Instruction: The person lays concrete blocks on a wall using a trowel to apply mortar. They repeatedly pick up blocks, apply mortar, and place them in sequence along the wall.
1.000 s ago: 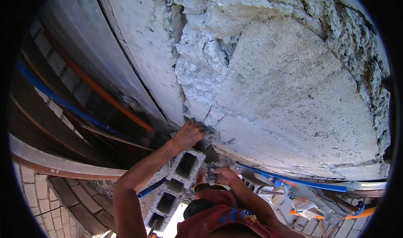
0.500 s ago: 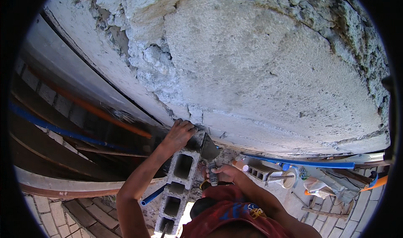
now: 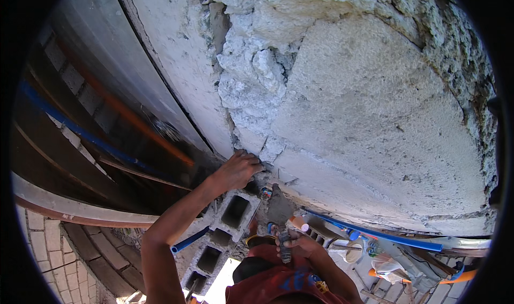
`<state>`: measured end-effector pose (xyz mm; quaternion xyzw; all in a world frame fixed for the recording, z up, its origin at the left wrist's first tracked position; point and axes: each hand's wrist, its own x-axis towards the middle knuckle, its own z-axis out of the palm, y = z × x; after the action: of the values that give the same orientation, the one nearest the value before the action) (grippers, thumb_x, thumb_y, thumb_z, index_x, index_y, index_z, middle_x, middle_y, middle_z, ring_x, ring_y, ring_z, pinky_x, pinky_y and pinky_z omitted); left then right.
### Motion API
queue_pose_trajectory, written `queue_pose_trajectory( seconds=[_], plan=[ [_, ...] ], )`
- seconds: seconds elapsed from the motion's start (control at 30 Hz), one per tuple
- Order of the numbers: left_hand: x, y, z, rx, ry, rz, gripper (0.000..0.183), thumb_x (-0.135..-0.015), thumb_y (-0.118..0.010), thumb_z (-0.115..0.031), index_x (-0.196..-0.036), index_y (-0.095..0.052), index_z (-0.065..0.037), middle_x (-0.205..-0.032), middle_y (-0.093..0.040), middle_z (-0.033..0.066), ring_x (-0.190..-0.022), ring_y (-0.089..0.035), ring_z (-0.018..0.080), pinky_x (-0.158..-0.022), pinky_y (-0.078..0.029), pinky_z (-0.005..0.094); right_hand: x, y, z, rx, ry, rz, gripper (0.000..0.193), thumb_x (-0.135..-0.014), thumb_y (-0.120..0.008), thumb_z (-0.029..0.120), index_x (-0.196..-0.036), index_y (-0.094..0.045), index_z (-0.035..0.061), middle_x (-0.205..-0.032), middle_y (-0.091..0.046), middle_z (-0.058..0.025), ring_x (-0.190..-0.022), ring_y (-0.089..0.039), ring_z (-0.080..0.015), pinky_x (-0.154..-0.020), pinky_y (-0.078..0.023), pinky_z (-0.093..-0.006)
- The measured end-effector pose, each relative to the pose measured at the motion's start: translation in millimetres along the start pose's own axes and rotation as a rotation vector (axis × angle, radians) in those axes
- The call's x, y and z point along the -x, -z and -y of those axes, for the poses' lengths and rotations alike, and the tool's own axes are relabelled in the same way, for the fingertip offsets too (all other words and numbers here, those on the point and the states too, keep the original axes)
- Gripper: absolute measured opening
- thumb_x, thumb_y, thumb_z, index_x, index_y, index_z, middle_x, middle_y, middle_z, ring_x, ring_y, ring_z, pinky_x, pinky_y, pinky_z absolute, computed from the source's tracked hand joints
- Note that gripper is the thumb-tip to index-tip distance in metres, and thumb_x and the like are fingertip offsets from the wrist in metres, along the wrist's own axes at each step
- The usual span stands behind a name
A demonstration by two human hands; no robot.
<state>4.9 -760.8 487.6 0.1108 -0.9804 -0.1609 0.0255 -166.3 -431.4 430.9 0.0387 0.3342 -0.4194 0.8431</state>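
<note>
A grey concrete hollow block [image 3: 237, 210] stretches from the wall down toward my body, its row of square holes facing up. At its wall end, my left hand [image 3: 239, 171] is closed with bent fingers over the block's edge, close against the plaster. The fingertips are partly hidden there. In front of my chest, my right hand [image 3: 301, 245] grips the handle of a mortar-smeared trowel [image 3: 277, 202]. Its narrow-looking blade points up toward the wall, just right of the block and apart from it.
A rough plastered wall [image 3: 369, 127] with a crumbling seam fills the far side. Blue pipe [image 3: 380, 233] runs along its foot at the right, near a white bucket [image 3: 353, 250]. Boards with orange and blue pipes [image 3: 88, 135] lie at the left. Another blue pipe [image 3: 190, 239] sticks out beside the block.
The view has turned, so the wall seam sits further right. My trowel has come away from the block's side and its blade now shows narrower. My left hand stays at the block's wall end.
</note>
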Motion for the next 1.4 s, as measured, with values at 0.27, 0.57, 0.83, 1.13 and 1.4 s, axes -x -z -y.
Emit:
queue_pose_trajectory(
  seconds=[0.27, 0.57, 0.83, 1.13, 1.4],
  plan=[
    [1.7, 3.7, 5.8, 0.136, -0.002, 0.030, 0.046, -0.073, -0.076, -0.013, -0.117, -0.063, -0.008, -0.111, -0.066, 0.0095, -0.117, -0.056, 0.0268, -0.106, -0.037, 0.0434, 136.0, -131.2, 52.4, -0.021, -0.016, 0.009, 0.057, -0.085, -0.070, 0.017, -0.130, -0.042, -0.0033, -0.098, -0.060, -0.0152, -0.082, -0.068, -0.0292, -0.067, -0.059, -0.0395],
    [3.7, -1.3, 7.3, 0.152, 0.036, -0.054, 0.045, -0.069, -0.077, -0.010, -0.111, -0.064, -0.001, -0.105, -0.067, 0.0141, -0.110, -0.060, 0.0298, -0.100, -0.041, 0.0421, 54.3, -236.0, 150.7, -0.495, 0.053, -0.061, 0.060, -0.097, -0.057, 0.042, -0.125, -0.042, -0.0093, -0.093, -0.057, -0.0142, -0.074, -0.066, -0.0229, -0.062, -0.062, -0.0321],
    [7.2, 8.9, 10.7, 0.519, 0.196, -0.016, 0.055, -0.069, -0.079, -0.008, -0.120, -0.061, 0.003, -0.107, -0.067, 0.0239, -0.105, -0.064, 0.0368, -0.095, -0.048, 0.0413, 22.7, -270.8, 160.9, -0.415, 0.129, -0.091, 0.060, -0.100, -0.050, 0.043, -0.120, -0.037, -0.0127, -0.102, -0.055, -0.0178, -0.085, -0.070, -0.0257, -0.074, -0.065, -0.0373],
    [4.2, 15.2, 12.2, 0.568, 0.265, 0.051, 0.047, -0.071, -0.078, -0.006, -0.116, -0.064, 0.000, -0.108, -0.069, 0.0216, -0.103, -0.066, 0.0349, -0.092, -0.052, 0.0402, 63.8, -266.4, 156.6, -0.335, 0.123, -0.061, 0.054, -0.100, -0.052, 0.036, -0.124, -0.039, -0.0104, -0.095, -0.054, -0.0159, -0.077, -0.069, -0.0277, -0.061, -0.063, -0.0358],
    [0.2, 15.3, 9.7, 0.388, 0.146, -0.001, 0.042, -0.070, -0.078, -0.008, -0.111, -0.070, -0.008, -0.099, -0.071, 0.0184, -0.098, -0.067, 0.0351, -0.090, -0.051, 0.0416, 149.5, -180.4, 93.3, 0.129, 0.103, -0.037, 0.052, -0.086, -0.068, 0.016, -0.127, -0.043, -0.0032, -0.089, -0.062, -0.0199, -0.067, -0.067, -0.0318, -0.059, -0.056, -0.0392]
  ],
)
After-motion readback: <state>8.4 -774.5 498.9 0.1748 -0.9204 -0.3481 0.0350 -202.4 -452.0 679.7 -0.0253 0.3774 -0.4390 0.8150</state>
